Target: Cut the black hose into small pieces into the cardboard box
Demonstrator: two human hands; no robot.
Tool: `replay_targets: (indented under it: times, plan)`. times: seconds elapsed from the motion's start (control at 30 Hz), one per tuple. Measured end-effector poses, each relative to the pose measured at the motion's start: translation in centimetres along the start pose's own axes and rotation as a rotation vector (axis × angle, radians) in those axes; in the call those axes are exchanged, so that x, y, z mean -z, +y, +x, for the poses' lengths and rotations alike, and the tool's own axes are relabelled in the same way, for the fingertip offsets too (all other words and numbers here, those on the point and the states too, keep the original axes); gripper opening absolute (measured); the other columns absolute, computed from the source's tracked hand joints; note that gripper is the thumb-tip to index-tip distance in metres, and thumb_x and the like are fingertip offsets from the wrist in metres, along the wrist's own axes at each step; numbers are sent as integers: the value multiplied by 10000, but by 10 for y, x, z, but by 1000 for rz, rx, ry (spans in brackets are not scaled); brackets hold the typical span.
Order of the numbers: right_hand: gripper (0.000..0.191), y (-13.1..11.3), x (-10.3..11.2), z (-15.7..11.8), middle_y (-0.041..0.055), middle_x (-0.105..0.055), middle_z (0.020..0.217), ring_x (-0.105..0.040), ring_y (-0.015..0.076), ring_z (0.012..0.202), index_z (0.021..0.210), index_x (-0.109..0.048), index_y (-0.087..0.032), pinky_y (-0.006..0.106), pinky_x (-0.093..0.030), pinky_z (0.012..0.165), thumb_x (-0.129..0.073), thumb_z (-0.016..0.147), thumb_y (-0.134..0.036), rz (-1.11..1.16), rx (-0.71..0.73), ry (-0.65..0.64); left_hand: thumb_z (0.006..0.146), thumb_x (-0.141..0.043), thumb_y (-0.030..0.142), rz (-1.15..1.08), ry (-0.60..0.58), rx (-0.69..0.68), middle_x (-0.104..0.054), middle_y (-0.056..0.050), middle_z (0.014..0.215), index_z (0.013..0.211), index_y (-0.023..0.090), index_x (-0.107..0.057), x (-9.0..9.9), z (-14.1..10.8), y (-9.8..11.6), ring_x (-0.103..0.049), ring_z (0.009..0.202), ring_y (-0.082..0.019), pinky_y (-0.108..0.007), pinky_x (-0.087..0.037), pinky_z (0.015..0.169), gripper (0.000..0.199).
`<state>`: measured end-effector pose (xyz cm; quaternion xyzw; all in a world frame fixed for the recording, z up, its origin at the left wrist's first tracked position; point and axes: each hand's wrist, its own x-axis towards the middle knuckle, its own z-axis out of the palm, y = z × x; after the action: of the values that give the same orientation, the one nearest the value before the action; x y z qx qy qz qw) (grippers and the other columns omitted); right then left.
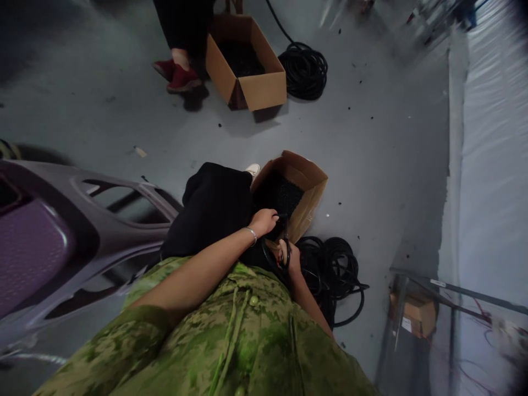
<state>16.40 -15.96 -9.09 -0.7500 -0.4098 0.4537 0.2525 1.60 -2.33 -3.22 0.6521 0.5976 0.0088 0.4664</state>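
My left hand (264, 222) is closed, pinching the end of a black hose (282, 216) over the near cardboard box (315, 190). Just below it, my right hand (294, 259) is wrapped around the black handles of a pair of scissors (288, 250), blades pointing up toward the hose end. Whether the blades touch the hose is too small to tell. Small black pieces (284, 192) fill the bottom of this box, which stands between my legs and the open floor. More hose lies loosely coiled (338, 264) to the right of my right hand.
Ahead, a second cardboard box (264, 91) holds dark pieces, with a hose coil (307, 71) beside it. A person's red shoe (183, 78) is left of that box. A purple-grey plastic chair (37, 247) stands at left. At lower right are a metal frame and a small carton (418, 314).
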Motion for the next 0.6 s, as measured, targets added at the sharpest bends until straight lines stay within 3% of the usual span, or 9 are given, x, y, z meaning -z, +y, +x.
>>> replay_targets:
  times: [0.13, 0.27, 0.6]
  plan:
    - [540, -1, 5, -8, -41, -505, 445, -459, 122, 356, 701, -603, -187, 243, -389, 382, -544, 834, -707, 202, -58, -73, 950, -495, 295, -27, 8, -19, -757, -78, 974, 1119, 197, -739, 0, -2, 2, -664, 869, -198, -254, -432, 712, 313]
    - [536, -2, 9, -6, -27, -545, 455, -489, 125, 374, 634, -592, -199, 241, -416, 410, -565, 829, -697, 137, -25, -91, 949, -501, 286, -30, -11, -66, -756, -72, 959, 1109, 201, -746, -1, -1, 1, -664, 858, -199, -255, -436, 725, 304]
    - [545, -7, 19, -2, -13, -607, 522, -577, 147, 462, 714, -615, -201, 241, -453, 495, -500, 852, -716, 5, -18, -105, 953, -516, 285, 19, -56, -124, -761, -66, 1031, 1169, 215, -731, -6, 1, -1, -678, 914, -197, -242, -455, 772, 313]
